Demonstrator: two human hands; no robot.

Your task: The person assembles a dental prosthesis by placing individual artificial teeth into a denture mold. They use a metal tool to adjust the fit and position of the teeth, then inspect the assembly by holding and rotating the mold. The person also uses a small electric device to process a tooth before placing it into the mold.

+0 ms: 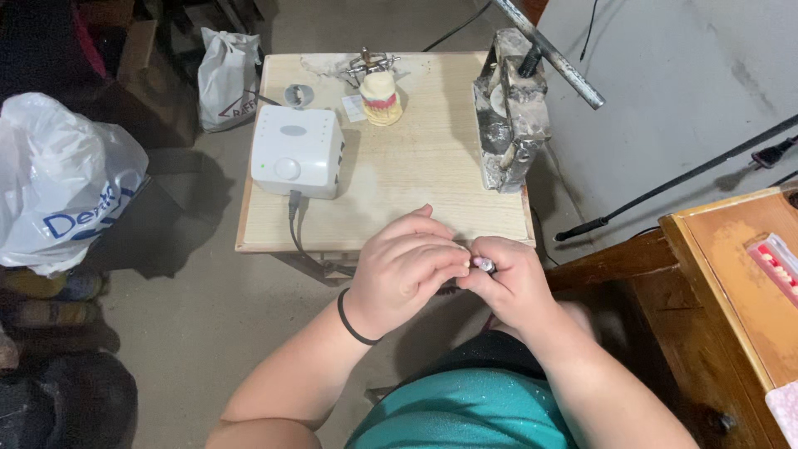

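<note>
While both hands were held together just off the near edge of the small wooden table [432,187], a small metallic handpiece tip [484,264] was gripped between them. The right hand [509,283] was closed around the tool, its fingers curled tight. The left hand [405,268] was folded over from the other side, fingertips pinched narrowly at the tip; whether anything else was held there could not be told. The step in hand was judged to be fine adjustment at the tool's end, calling for steady, small finger movements.

A smooth white plastic control box [298,151] with rounded corners was set on the pale, grained tabletop, a grey cable trailing from it. Behind it, a cream plaster dental model [381,97] with pink gums was mounted. A rough, stained metal press [509,120] stood to the right.
</note>
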